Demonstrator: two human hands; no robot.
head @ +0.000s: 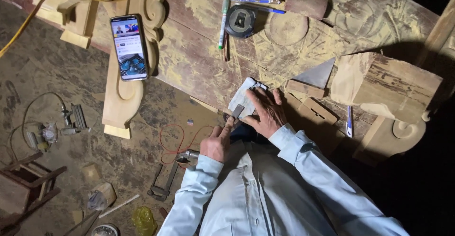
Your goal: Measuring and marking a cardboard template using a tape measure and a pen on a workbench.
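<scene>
At the centre of the frame my right hand (266, 114) presses a pale sheet (242, 99) flat on the desk (199, 60) edge, fingers spread. My left hand (217, 142) pinches a small grey blade (237, 111) against it — a slip could nick my right thumb, I judge.

light: harsh, from above | right corner: deep shadow | focus: sharp

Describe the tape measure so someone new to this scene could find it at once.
Start at the long dusty wooden workbench and look to its far edge, above the person's hands. The tape measure lies beside a green-capped marker. It is the only round, dark-cased thing there; its neighbours are thin pens and a brown block.
</scene>
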